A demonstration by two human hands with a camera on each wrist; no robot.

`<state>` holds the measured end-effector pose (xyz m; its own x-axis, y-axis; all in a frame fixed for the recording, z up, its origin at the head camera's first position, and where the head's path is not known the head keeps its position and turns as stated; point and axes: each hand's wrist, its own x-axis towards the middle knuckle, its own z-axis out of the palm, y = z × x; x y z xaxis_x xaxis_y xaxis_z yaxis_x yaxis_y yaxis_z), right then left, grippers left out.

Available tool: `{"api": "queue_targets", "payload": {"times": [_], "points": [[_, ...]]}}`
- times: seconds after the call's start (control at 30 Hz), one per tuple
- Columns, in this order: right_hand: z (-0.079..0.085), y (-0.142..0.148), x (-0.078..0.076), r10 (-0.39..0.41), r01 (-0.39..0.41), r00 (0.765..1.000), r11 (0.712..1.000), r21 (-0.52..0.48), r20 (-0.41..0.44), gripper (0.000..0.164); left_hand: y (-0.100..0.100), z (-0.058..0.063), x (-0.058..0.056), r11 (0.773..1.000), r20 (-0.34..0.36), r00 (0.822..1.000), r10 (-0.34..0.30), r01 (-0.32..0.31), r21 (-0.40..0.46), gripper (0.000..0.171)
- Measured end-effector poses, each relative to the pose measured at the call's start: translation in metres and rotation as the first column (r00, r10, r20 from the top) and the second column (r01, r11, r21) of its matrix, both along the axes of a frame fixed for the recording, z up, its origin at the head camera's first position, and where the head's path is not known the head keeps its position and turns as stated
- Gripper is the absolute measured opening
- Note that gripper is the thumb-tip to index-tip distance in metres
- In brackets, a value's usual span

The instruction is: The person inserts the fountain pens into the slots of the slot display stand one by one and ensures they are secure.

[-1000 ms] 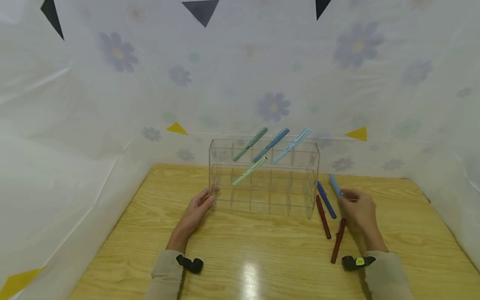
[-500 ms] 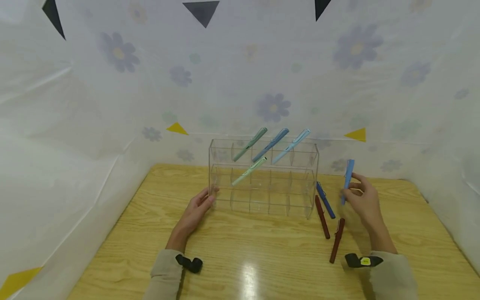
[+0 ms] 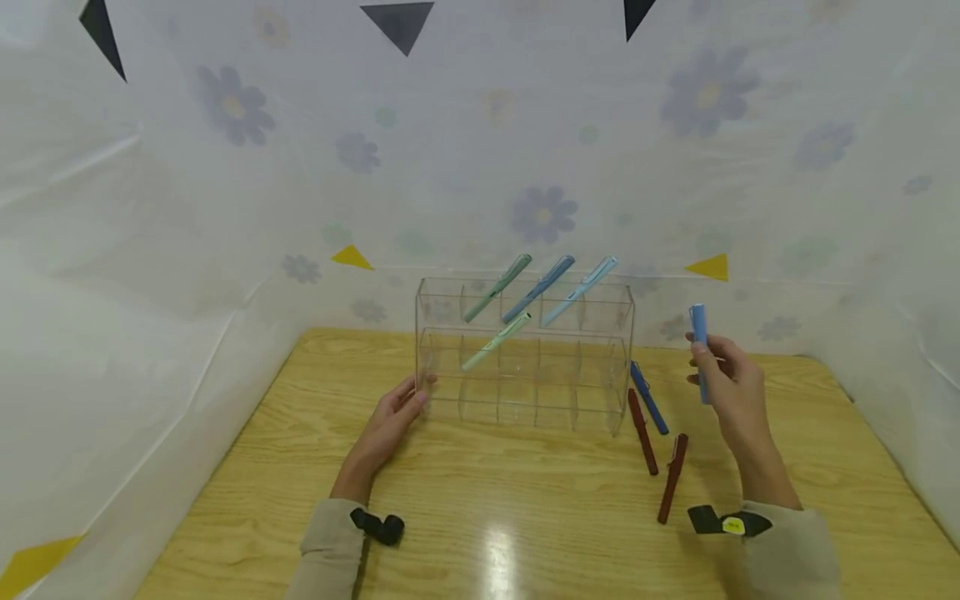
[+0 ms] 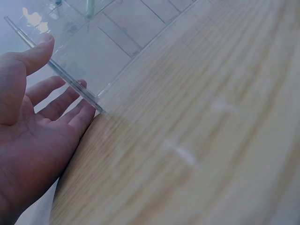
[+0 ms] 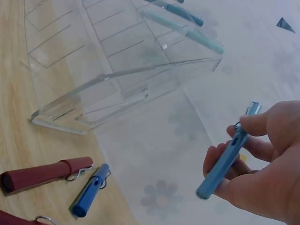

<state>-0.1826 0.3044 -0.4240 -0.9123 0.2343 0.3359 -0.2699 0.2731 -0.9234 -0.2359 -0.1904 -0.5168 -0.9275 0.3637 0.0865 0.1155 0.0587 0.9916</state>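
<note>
A clear acrylic pen rack stands in the middle of the table. My left hand holds its left side; in the left wrist view the thumb lies over the panel's edge with the fingers beyond it. Right of the rack, my right hand grips a light blue pen above the table, thumb on one side, fingers on the other. The rack holds a dark green pen, a steel-blue pen, a pale blue pen and, lower, a pale green pen.
On the wooden table, between rack and right hand, lie a dark blue pen, a dark red pen and a second dark red pen. A white flower-patterned curtain hangs close behind the rack.
My right hand has lifted the light blue pen off the table, moved it slightly right and turned it near upright. The left hand and rack have stayed put.
</note>
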Motion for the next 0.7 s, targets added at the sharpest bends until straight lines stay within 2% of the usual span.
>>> {"api": "queue_targets", "payload": {"times": [0.07, 0.13, 0.3, 0.43, 0.57, 0.7], "points": [[0.004, -0.004, 0.002, -0.006, 0.006, 1.0, 1.0, 0.011, -0.01, 0.044, 0.0, 0.0, 0.0, 1.0, 0.002, 1.0, 0.002, -0.002, 0.0, 0.056], [0.008, -0.008, 0.004, 0.012, -0.013, 1.0, 1.0, -0.024, -0.028, 0.042, 0.0, 0.0, 0.0, 1.0, 0.001, 1.0, 0.001, -0.001, -0.003, 0.056], [0.017, -0.02, 0.009, 0.09, -0.107, 0.99, 0.981, -0.162, -0.11, 0.037, 0.001, 0.001, 0.001, 1.0, 0.005, 1.0, 0.006, -0.006, -0.009, 0.056], [0.021, -0.028, 0.01, 0.156, -0.189, 0.975, 0.956, -0.224, -0.16, 0.047, 0.001, 0.002, 0.001, 1.0, 0.02, 1.0, 0.015, -0.015, -0.007, 0.055], [0.023, -0.036, 0.01, 0.221, -0.254, 0.96, 0.945, -0.206, -0.17, 0.063, 0.001, 0.003, 0.002, 1.0, 0.019, 1.0, 0.016, -0.016, -0.006, 0.056], [0.025, -0.042, 0.01, 0.255, -0.281, 0.954, 0.944, -0.171, -0.159, 0.067, 0.002, 0.002, 0.002, 1.0, 0.015, 1.0, 0.017, -0.017, 0.0, 0.055]]}}
